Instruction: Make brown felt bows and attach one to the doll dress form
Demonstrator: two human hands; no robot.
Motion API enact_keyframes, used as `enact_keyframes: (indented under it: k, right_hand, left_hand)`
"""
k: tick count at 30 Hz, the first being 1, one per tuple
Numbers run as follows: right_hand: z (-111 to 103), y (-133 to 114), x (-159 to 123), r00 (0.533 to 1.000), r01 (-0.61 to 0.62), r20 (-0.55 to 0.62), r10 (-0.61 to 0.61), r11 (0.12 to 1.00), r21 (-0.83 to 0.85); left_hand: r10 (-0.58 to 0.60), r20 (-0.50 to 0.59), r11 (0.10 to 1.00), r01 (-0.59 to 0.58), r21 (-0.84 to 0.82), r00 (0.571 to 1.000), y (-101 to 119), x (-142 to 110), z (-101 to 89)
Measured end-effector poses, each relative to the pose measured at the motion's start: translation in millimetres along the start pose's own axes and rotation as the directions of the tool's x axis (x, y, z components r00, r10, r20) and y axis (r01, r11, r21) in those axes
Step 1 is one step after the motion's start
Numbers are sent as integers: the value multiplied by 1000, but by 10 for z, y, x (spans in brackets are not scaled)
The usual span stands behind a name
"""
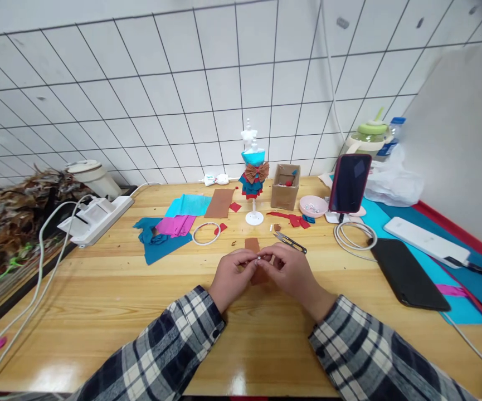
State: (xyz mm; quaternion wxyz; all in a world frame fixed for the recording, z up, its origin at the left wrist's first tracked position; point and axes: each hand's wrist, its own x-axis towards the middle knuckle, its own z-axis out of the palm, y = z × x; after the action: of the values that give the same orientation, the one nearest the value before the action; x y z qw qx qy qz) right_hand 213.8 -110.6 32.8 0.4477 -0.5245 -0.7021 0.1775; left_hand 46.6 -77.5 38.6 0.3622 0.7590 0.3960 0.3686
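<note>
My left hand (233,274) and my right hand (290,269) meet at the middle of the table, each closed in a pinch. Between their fingertips shows a tiny white bead-like piece (259,258); which hand grips it is hard to tell. A strip of brown crepe paper (251,244) lies beneath the fingers, partly covered by them. Just beyond my right hand rest black thread snips (291,243). Farther back stands a small white dress form (254,216) wearing a turquoise, blue and red paper dress with a brown bow (257,172).
Crepe paper sheets (190,205) and a white ring (206,243) lie left. Behind are a cardboard box (285,192), a pink bowl (313,214) of small pieces and a propped phone (350,184). A power strip (98,220) sits far left, a power bank (427,241) right.
</note>
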Motion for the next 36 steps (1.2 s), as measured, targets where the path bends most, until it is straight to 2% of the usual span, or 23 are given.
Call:
enact_keyframes:
  k: [3,6,9,12,14,20,28,36]
  right_hand:
    - [9,-17,-1,1000,26,-7,-27,999,-22]
    - [21,-40,2,999,-12,-49,12,1000,-13]
    - [24,-48,20,986,-140,-86,145,988,58]
    - [20,-16,57,952,-284,-86,294,952,114]
    - [17,22,80,934,-339,-75,350,932,127]
    - [23,113,98,930,-358,-59,362,931,74]
    - [31,228,106,910,-404,-74,407,913,51]
    - [-5,286,122,906,-413,-97,413,911,20]
  left_hand:
    - [-2,6,999,2,34,1000,9,-6,-7]
    - [-14,2,1000,14,18,1000,21,-15,-26]
    - [-11,9,999,12,-46,1000,27,-28,-58]
    - [28,35,994,-24,-107,999,23,-43,-95]
    - [61,54,986,-52,-156,997,19,-56,-115]
    - [98,105,964,-68,-258,990,23,-72,-135]
    - [211,175,958,-168,-230,962,68,-55,-157]
    - [240,180,960,-206,-191,954,55,-39,-156]
